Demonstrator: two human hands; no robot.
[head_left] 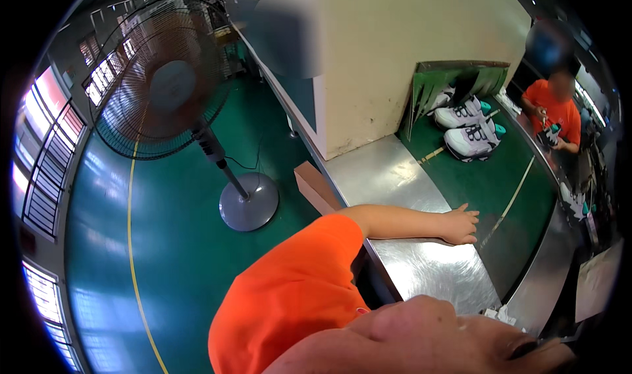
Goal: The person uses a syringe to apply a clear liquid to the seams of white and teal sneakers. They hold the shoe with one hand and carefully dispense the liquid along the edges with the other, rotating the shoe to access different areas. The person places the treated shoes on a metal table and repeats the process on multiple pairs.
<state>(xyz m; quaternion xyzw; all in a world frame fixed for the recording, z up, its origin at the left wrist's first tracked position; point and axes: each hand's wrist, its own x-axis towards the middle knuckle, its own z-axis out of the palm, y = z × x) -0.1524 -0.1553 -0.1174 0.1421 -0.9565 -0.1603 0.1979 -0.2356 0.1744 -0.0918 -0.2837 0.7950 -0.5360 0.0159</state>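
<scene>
My left arm, in an orange sleeve, reaches across a metal ledge (401, 170). My left hand (459, 226) rests at the inner edge of that ledge, by the green conveyor belt (503, 176). Its fingers are spread and nothing is in them. Farther back on the belt, apart from the hand, stand white sneakers with black laces and teal heels: a nearer sneaker (469, 142), another sneaker (459, 114) behind it, and one partly hidden under a green flap curtain (431, 91). My right hand is not in view.
A large pedestal fan (174, 84) stands on the green floor at left. A cream housing (375, 64) rises over the belt. Across it, a co-worker in an orange shirt (559, 114) holds a sneaker (548, 135). A cardboard box (316, 188) sits beside the ledge.
</scene>
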